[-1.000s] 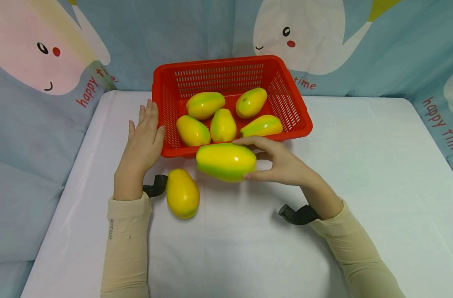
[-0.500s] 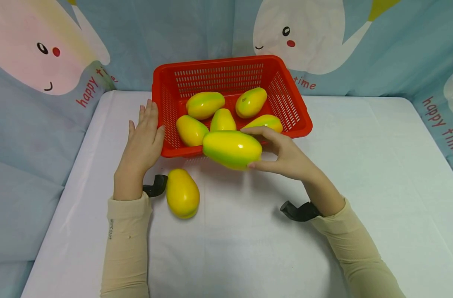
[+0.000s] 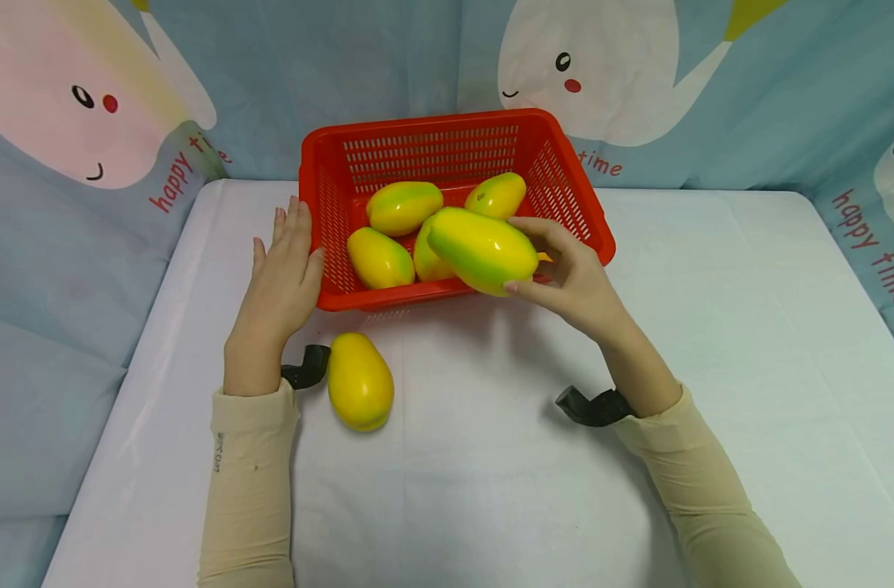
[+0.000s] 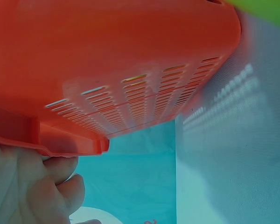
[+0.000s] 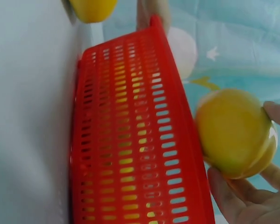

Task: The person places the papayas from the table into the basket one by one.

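My right hand point(image 3: 575, 282) grips a yellow-green papaya point(image 3: 483, 249) by its right end, holding it above the front part of the red basket point(image 3: 329, 299). In the right wrist view the held papaya point(image 5: 235, 133) is seen end-on beside the basket's rim, thumb and fingers around it. My left hand point(image 3: 281, 282) lies with straight fingers against the basket's left rim; the left wrist view shows its fingers point(image 4: 65, 186) at that rim. Several papayas point(image 3: 405, 207) lie inside the basket, one almost wholly hidden behind my right hand. Another papaya point(image 3: 361, 382) rests on the table near my left wrist.
A white cloth point(image 3: 476, 490) covers the table. Behind the basket hangs a blue curtain point(image 3: 388, 65) with printed cartoon figures, close to the basket's back edge. Black curved pieces point(image 3: 593, 407) are worn at both wrists.
My right hand has carried the papaya away from me and slightly right, from the basket's front edge to over its inside; the papaya has tilted. The left hand and the basket have stayed put.
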A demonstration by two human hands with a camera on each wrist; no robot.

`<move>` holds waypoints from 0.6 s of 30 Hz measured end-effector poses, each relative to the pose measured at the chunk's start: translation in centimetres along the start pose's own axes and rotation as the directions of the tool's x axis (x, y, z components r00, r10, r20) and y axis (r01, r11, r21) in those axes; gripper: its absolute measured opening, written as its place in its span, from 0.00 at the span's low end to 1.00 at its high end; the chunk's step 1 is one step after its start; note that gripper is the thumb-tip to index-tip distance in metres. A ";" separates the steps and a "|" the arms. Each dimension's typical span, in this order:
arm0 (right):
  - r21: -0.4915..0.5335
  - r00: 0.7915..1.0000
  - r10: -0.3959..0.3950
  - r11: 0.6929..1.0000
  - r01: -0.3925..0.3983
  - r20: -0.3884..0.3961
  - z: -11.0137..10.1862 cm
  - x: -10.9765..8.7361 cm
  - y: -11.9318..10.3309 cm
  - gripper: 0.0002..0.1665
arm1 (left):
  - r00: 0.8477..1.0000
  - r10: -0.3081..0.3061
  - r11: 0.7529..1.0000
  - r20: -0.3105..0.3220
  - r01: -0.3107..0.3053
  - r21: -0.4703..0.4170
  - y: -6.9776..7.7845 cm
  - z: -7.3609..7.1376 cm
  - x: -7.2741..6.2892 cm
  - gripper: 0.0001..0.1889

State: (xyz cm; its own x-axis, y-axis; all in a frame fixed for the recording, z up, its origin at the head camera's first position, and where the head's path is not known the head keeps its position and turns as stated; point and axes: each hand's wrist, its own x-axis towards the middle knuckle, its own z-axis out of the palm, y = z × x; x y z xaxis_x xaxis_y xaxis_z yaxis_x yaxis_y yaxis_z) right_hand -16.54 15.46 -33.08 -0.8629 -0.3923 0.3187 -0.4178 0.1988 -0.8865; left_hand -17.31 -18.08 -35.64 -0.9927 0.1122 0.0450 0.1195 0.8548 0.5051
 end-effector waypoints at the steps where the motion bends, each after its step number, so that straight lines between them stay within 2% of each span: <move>1: -0.005 1.000 0.004 1.000 -0.004 -0.018 -0.1 0.0 0.1 0.35 | 1.000 0.001 1.000 0.000 -0.001 0.000 0.0 0.0 0.0 0.32; 7: -0.011 0.995 0.036 0.999 -0.037 -0.097 -0.4 0.4 0.5 0.36 | 1.000 0.008 1.000 -0.001 -0.008 -0.002 -0.1 0.0 0.0 0.32; 18: -0.029 0.983 0.100 0.994 -0.106 -0.151 -0.7 0.6 1.1 0.36 | 1.000 0.011 1.000 -0.001 -0.011 -0.011 -0.1 0.0 -0.1 0.32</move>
State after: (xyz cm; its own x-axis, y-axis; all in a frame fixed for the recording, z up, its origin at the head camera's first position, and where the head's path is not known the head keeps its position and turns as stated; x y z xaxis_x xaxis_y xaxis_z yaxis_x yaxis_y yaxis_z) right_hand -17.73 16.05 -33.68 -0.9333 -0.2302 0.2755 -0.3326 0.2653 -0.9050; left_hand -17.24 -18.14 -35.67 -0.9913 0.1210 0.0509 0.1299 0.8480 0.5138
